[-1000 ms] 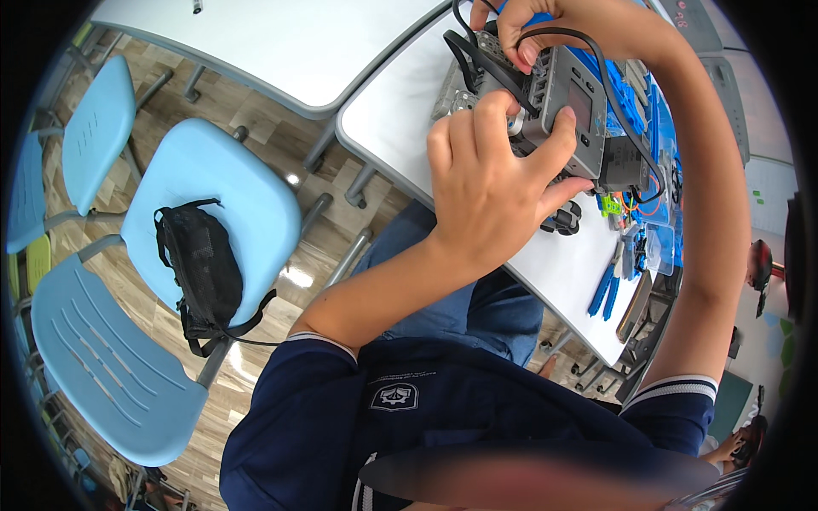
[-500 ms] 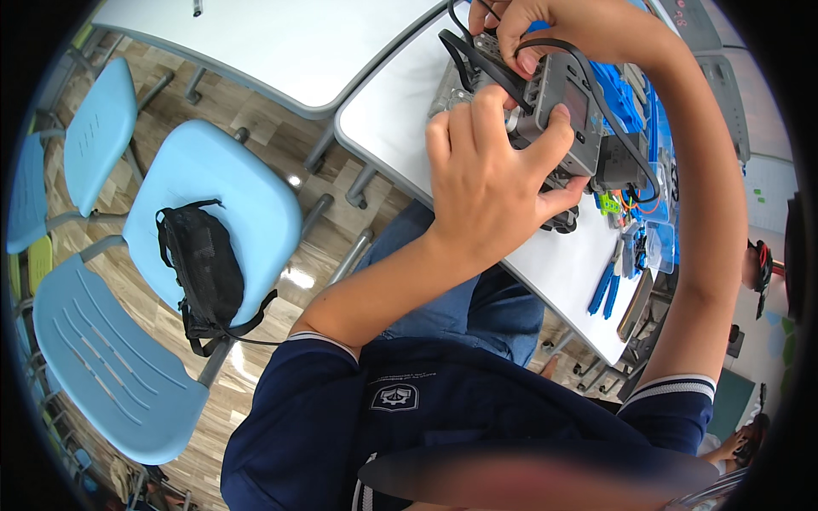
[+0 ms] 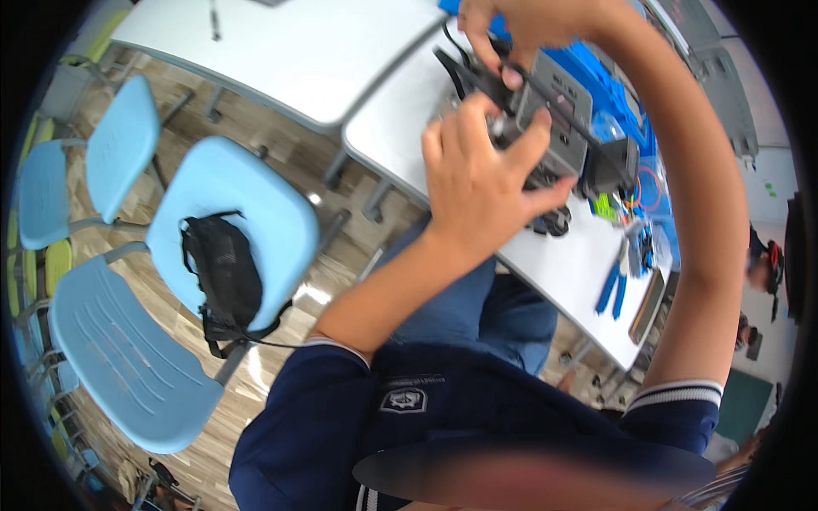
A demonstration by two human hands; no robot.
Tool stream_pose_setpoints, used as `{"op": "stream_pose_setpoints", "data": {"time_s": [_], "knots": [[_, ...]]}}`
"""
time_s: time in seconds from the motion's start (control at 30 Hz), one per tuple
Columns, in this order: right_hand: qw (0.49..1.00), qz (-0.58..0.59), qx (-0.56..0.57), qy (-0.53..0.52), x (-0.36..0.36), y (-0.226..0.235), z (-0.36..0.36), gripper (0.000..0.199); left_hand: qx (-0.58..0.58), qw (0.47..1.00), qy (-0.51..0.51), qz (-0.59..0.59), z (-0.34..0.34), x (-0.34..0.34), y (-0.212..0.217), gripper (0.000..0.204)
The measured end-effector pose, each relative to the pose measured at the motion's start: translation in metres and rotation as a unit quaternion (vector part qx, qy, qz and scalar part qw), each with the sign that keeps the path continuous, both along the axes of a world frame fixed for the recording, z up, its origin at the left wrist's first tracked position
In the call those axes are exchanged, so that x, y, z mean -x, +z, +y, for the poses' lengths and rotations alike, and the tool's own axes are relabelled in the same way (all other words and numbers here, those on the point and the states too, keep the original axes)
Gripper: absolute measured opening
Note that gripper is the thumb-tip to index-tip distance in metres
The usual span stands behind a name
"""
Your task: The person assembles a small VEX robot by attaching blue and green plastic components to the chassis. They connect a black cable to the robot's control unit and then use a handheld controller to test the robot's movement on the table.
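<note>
The left hand (image 3: 481,183) covers the near side of the grey device (image 3: 558,119). The right hand (image 3: 520,25) is cut off at the far edge. A blurred band (image 3: 528,473) hides the lower chest.

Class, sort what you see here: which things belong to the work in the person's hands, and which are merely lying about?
In hand:
left hand
right hand
grey boxy device
black cables

Lying about:
blue-handled pliers on the white table
black bag on the light blue chair
blue tray behind the device
</note>
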State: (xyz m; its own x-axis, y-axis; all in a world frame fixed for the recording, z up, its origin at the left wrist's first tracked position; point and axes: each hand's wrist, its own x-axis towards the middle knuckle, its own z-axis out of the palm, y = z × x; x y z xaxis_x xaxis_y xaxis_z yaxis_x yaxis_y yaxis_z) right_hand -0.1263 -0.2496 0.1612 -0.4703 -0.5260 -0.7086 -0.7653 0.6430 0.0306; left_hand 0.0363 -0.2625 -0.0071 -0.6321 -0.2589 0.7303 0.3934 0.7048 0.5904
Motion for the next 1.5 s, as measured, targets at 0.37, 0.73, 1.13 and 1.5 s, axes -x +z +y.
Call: {"op": "stream_pose_setpoints", "data": {"time_s": [0.37,0.73,1.13,1.5], "knots": [[0.966,-0.034,0.255,-0.024,0.007,-0.013,0.05,0.013,0.043,0.997,0.06,0.003,-0.01,-0.005,0.009,0.071],[0.894,0.084,0.439,-0.037,-0.001,-0.038,0.079,0.023,0.056,0.996,0.063,-0.032,-0.004,-0.004,0.011,0.07],[0.869,0.105,0.48,0.059,-0.011,-0.041,0.082,0.013,0.054,0.996,0.057,-0.035,-0.002,-0.004,0.008,0.07],[0.879,0.072,0.469,0.059,-0.008,-0.04,0.086,0.014,0.051,0.996,0.058,-0.039,-0.003,-0.005,0.009,0.071]]}}
